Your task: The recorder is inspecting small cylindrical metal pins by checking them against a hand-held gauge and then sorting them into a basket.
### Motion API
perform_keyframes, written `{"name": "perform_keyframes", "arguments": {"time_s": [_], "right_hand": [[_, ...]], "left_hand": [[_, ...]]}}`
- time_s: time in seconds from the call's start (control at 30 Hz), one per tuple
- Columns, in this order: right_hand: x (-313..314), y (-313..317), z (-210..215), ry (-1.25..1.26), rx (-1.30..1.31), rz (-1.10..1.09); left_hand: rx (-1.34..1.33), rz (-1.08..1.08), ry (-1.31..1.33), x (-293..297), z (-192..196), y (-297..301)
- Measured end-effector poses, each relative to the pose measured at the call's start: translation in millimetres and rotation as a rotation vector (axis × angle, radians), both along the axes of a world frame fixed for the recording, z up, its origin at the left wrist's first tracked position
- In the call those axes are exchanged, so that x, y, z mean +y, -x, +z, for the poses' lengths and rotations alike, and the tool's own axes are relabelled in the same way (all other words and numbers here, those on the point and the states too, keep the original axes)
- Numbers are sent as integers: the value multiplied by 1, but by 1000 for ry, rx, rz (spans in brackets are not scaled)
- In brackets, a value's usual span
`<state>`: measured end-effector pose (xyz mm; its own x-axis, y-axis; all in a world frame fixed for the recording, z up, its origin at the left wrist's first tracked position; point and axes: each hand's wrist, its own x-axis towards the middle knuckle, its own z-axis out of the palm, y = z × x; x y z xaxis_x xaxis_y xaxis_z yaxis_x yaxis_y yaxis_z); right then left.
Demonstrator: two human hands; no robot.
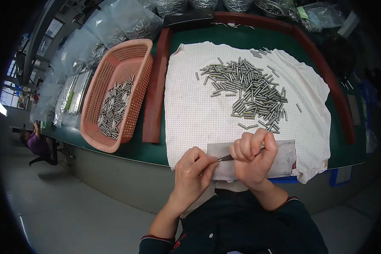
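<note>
A short metal pin [219, 159] is pinched between the thumb and fingers of my left hand [190, 171]. My right hand [255, 161] is closed in a fist around a slim tool with a tapered metal blade [227, 158]. The blade's tip meets the pin's end or lies right beside it; I cannot tell which. Most of the tool's handle is hidden in my fist. Under both hands lies a grey pad [283, 154], on a white dotted cloth [184, 101]. Beyond my hands, a heap of similar pins [252, 86] covers the cloth's middle.
A pink perforated basket [146, 63] with more pins stands at the left. Dark red rails [153, 110] border the green tabletop [190, 38]. Filled clear bags [135, 21] line the back left. A metal bowl [271, 7] sits at the back. Another person [38, 144] is far left.
</note>
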<state>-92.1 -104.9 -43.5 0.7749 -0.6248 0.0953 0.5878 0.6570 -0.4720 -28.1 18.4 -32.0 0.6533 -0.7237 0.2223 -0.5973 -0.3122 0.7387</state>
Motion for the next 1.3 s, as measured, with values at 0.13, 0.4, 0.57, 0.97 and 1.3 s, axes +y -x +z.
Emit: {"name": "perform_keyframes", "arguments": {"time_s": [0.13, 0.4, 0.57, 0.97, 1.3], "right_hand": [[5, -3, 0, 63, 19, -24], [21, -3, 8, 774, 106, -148], [5, -6, 5, 311, 141, -7], [-56, 52, 1, -303, 69, 12], [-56, 53, -4, -301, 33, 41]], "left_hand": [[-1, 3, -20, 0, 1, -2], [47, -66, -62, 0, 7, -6], [-74, -116, -50, -1, 7, -7], [-350, -211, -128, -6, 18, -15], [354, 8, 241, 21, 32, -31]]}}
